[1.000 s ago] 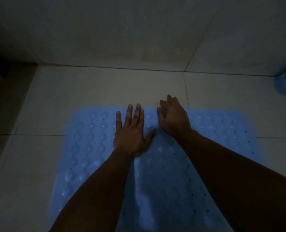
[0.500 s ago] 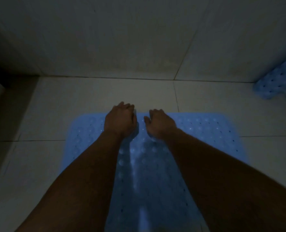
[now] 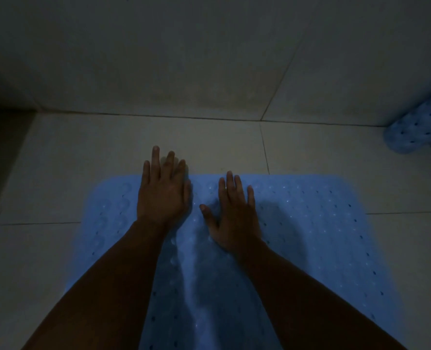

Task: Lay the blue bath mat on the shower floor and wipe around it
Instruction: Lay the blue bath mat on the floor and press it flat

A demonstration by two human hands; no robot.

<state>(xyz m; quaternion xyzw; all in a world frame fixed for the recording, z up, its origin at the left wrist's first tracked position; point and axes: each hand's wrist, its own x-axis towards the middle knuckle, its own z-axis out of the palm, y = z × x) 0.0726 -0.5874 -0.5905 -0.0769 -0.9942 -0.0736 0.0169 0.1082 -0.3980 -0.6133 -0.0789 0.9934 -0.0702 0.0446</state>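
Bath mat point(image 3: 310, 236) is being laid flat on floor tiles point(image 3: 209, 147), wall point(image 3: 184, 59) behind. 2 hands on its far edge: left hand point(image 3: 162, 195), right hand point(image 3: 232, 213) beside. Second mat point(image 3: 416, 130) far right.

Two bare forearms reach forward side by side, each ending in a flat, spread hand.

The left hand point(image 3: 162, 195) lies palm down with its fingers straight and slightly fanned, the fingertips point(image 3: 155, 149) being the farthest-forward part of either arm; some of these fingers look blurred. The right hand point(image 3: 233, 213) sits a little nearer the body, also palm down, fingers extended and close together, with the thumb point(image 3: 204, 209) angled out toward the left hand. A narrow gap separates the two hands, which do not touch. Both wrists are roughly straight, and the forearms widen toward the lower corners of the head view, both in deep shadow.
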